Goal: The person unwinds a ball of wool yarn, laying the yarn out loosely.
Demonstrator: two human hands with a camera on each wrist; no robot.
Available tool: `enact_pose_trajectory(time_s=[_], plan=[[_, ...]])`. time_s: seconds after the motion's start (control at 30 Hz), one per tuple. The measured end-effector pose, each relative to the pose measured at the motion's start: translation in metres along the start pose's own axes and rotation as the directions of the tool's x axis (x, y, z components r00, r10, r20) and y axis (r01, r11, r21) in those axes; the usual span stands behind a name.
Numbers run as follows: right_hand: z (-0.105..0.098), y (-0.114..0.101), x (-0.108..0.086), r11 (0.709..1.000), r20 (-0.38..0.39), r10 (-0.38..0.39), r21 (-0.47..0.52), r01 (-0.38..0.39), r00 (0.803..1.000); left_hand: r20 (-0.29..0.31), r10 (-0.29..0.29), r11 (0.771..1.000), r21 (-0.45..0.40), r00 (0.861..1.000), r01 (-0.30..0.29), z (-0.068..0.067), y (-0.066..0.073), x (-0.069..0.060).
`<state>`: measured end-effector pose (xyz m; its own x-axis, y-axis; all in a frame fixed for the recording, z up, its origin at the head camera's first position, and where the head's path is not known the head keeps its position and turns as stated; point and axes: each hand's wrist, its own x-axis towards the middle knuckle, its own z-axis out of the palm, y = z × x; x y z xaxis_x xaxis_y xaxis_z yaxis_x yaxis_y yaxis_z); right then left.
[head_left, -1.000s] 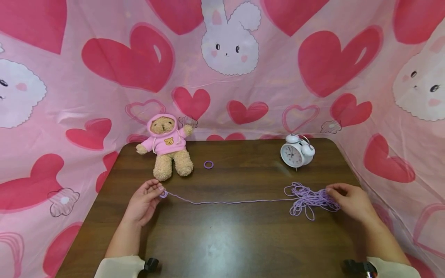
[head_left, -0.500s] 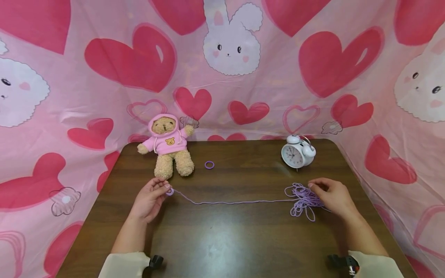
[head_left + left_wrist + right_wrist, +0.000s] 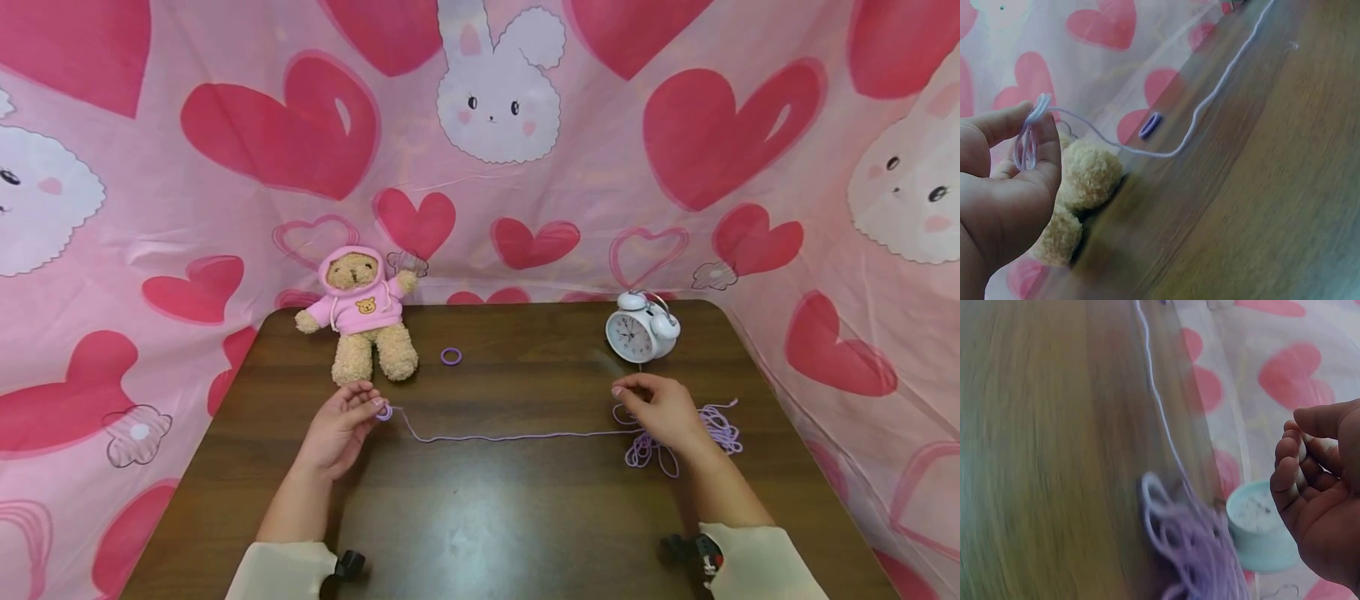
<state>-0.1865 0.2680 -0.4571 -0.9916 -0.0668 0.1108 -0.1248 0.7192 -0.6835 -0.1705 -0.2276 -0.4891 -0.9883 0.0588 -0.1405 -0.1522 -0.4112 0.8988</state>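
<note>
My left hand (image 3: 339,433) pinches a small coil (image 3: 1038,109) of light purple cord between thumb and fingertips, just in front of the teddy bear's feet. From the coil a single strand (image 3: 517,436) runs right across the table to a loose, looped bundle (image 3: 722,429) of the same cord. Above the bundle hovers my right hand (image 3: 663,412), covering part of it in the head view. Its fingers (image 3: 1285,475) are loosely bent, the thumb near the index tip, and nothing shows between them. In the right wrist view the bundle lies apart from this hand.
A teddy bear (image 3: 366,317) in a pink hoodie lies at the back left of the brown table (image 3: 480,517). To its right is a small purple ring (image 3: 451,357). At the back right stands a white alarm clock (image 3: 632,335), close beyond my right hand.
My right hand has moved left from the far end of the cord bundle, which stays in place. The left hand, with its coil, has shifted slightly right, so the strand hangs slacker.
</note>
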Motion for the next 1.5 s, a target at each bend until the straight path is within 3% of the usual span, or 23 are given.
enact_pose_trajectory(time_s=[0.4, 0.9, 1.5], plan=[[0.045, -0.031, 0.006, 0.992, 0.060, -0.070, 0.107, 0.063, 0.996, 0.044, -0.022, 1.000, 0.013, 0.999, 0.021, 0.021, -0.011, 0.001], [0.096, -0.071, 0.003, 0.965, 0.147, -0.180, 0.219, 0.146, 0.973, 0.087, -0.071, 0.998, 0.007, 0.994, 0.070, 0.048, -0.025, 0.003], [0.155, -0.119, 0.001, 0.909, 0.203, -0.348, 0.314, 0.275, 0.915, 0.108, -0.123, 0.992, 0.023, 0.987, 0.121, 0.060, -0.029, 0.002]])
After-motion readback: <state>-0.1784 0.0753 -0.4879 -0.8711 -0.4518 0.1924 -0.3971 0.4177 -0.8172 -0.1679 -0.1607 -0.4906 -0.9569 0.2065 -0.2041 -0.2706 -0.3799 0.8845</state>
